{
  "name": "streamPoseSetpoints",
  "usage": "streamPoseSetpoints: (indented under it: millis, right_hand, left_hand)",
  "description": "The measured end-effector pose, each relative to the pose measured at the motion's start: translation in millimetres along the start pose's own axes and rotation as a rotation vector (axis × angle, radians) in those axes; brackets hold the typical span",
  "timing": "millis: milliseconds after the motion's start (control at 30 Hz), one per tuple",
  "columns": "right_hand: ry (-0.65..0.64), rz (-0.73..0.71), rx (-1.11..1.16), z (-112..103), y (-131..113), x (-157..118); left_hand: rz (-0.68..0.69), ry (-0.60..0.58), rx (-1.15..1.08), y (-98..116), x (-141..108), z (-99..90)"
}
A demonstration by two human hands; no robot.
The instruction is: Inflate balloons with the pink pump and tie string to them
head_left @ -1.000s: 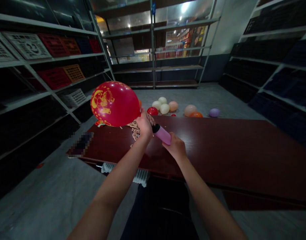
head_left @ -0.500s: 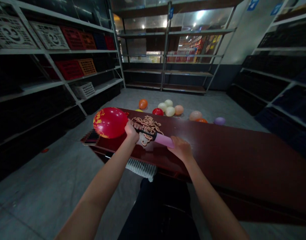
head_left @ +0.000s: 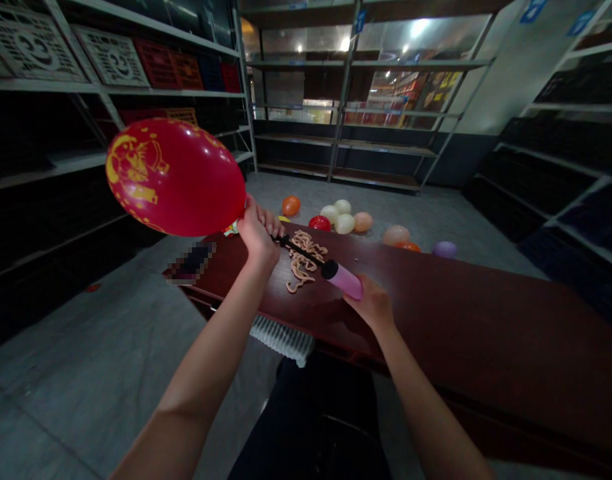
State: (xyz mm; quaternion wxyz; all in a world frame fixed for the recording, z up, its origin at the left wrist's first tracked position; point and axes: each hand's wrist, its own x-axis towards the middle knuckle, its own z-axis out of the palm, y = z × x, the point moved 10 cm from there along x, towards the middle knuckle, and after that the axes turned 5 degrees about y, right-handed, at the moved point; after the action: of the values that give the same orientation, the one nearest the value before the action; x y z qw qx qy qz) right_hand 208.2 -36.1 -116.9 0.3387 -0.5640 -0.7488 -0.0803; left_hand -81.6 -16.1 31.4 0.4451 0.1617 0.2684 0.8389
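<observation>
A large red balloon with yellow printing hangs in the air at the left. My left hand is closed around its neck and the near end of a hand balloon pump. The neck and the nozzle are hidden inside those fingers. My right hand is wrapped around the pink barrel of the balloon pump. Between both hands the pump's black rod shows, drawn out of the barrel. Under the rod, a tangled heap of beige cord-like strips lies on the dark red table.
A pixelated dark item lies at the table's left corner. Past the far edge, several balloons, among them a purple balloon and an orange balloon, rest on the floor. Shelves with crates stand left, bare-looking metal racks behind.
The red balloon has been raised and looks bigger, nearer the camera. My left hand has moved up slightly, and more of the pump's black rod shows. The view has shifted a little.
</observation>
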Motion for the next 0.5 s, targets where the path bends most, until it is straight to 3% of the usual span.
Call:
streamPoseSetpoints:
  millis: [133,233,400,500]
  right_hand:
    - [0.055,0.101,0.003,-4.2,15.0,0.0]
    - [0.082,0.153,-0.010,-5.3,20.5,-0.4]
    - [0.097,0.226,-0.059,-7.3,25.4,-0.9]
    - [0.100,0.253,-0.095,-9.9,27.3,-1.0]
  left_hand:
    - [0.022,-0.075,0.026,-19.6,-7.9,43.7]
    - [0.008,-0.113,0.058,-53.1,-11.3,60.6]
    - [-0.112,-0.109,0.144,-130.4,-31.5,58.2]
    - [-0.161,-0.118,0.178,-160.4,-40.4,53.2]
